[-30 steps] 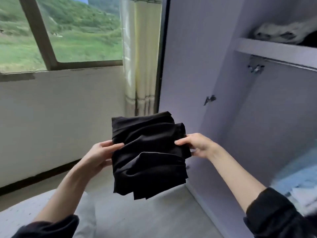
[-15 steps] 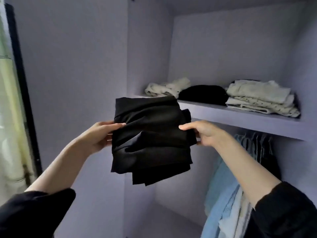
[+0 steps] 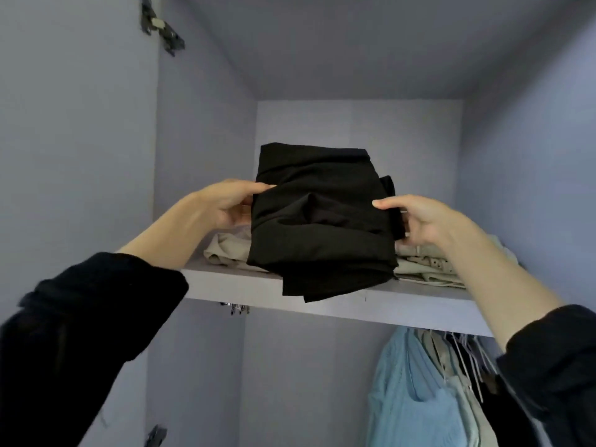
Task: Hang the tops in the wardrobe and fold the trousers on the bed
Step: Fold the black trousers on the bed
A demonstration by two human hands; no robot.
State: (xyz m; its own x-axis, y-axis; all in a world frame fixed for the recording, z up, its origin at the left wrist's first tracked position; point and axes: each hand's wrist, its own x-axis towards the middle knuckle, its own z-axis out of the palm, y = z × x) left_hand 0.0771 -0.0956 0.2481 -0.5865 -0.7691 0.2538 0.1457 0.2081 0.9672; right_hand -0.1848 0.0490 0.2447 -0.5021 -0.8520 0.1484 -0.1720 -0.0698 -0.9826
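Note:
Folded black trousers are held up over the wardrobe's upper shelf, their lower edge hanging past the shelf front. My left hand grips their left side, thumb on top. My right hand grips the right side the same way. Whether the bundle rests on the clothes below it I cannot tell. Under the shelf hang tops, a light blue one in front.
Folded beige clothes lie on the shelf, one pile at the left and one at the right. The open wardrobe door stands at the left with hinges at top and bottom. Lilac walls close in the shelf space.
I turned from the window to the wardrobe. Both hands carried the folded black trousers up from chest height to the upper shelf, above the folded clothes.

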